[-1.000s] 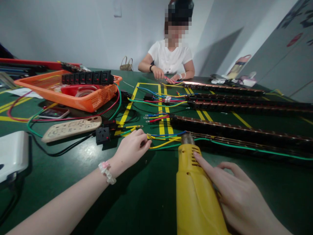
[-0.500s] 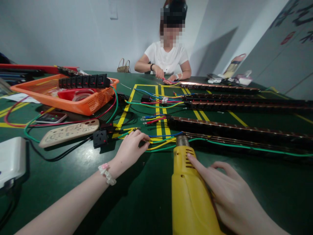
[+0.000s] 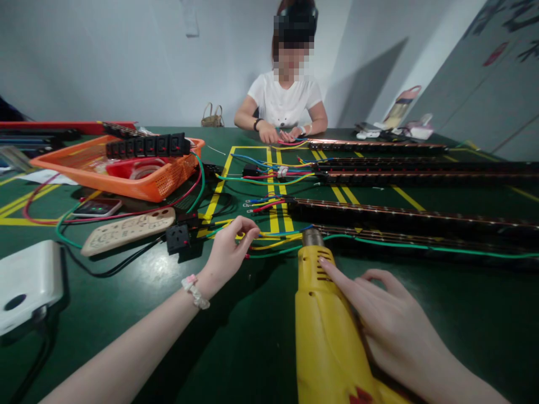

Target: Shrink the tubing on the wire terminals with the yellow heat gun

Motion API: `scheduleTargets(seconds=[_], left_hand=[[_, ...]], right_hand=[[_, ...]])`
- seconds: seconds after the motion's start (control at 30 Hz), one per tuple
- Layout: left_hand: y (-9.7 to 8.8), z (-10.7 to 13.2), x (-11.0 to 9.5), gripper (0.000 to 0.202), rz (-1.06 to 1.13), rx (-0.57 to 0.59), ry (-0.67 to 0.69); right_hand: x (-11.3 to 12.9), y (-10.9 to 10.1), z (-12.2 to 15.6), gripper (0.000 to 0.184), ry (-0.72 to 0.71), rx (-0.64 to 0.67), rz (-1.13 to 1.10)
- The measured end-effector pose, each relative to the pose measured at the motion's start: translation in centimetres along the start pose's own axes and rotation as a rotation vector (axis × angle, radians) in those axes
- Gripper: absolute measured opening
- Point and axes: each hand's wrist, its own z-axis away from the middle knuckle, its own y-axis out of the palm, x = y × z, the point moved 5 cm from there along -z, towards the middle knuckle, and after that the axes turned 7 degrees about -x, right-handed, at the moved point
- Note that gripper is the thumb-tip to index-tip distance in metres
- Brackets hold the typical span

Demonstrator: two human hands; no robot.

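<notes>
The yellow heat gun (image 3: 330, 325) stands upright in the foreground, right of the middle, its nozzle just beside the left end of the nearest strip (image 3: 374, 233), where blue and yellow wires (image 3: 278, 243) come out. The right hand (image 3: 391, 314) is wrapped partly around the gun's body, forefinger extended onto the vent slots, the other fingers mostly hidden. The left hand (image 3: 229, 247) is nearly closed, thumb and forefinger pinched at the left end of the wires; exactly which strand it grips cannot be told. Between the left forearm and the gun, smooth green table (image 3: 252, 348) gives side room, while the strip hems in the nozzle's far side. The gun is rounded plastic with a dull metal nozzle; the strips are long and black with coppery rails. Left of the hand sit a square black socket (image 3: 177, 240), a beige oblong board (image 3: 128, 231) and an orange perforated basket (image 3: 181, 188). Across the table sits a person in white (image 3: 286, 101). Compared with half a second ago, the left hand has risen slightly from the wires, a red-tipped end (image 3: 246, 256) shows beneath it, and the other person's hands have shifted.
</notes>
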Motion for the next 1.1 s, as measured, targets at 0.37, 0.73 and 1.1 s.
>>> scheduleTargets(seconds=[0.37,0.73,1.1], left_hand=[[1.4,-1.2,1.2,0.014,0.263,-0.130,-0.175],[1.5,-1.2,1.3,0.013,0.261,-0.110,-0.217],[1.6,-1.2,1.4,0.013,0.245,-0.085,-0.222]], right_hand=[[-0.1,0.2,-0.1,0.071,0.015,0.030,0.008],[1.3,0.6,-0.9,0.064,-0.107,0.049,0.068],[3.9,3.2,-3.4,0.063,-0.192,0.107,-0.005]])
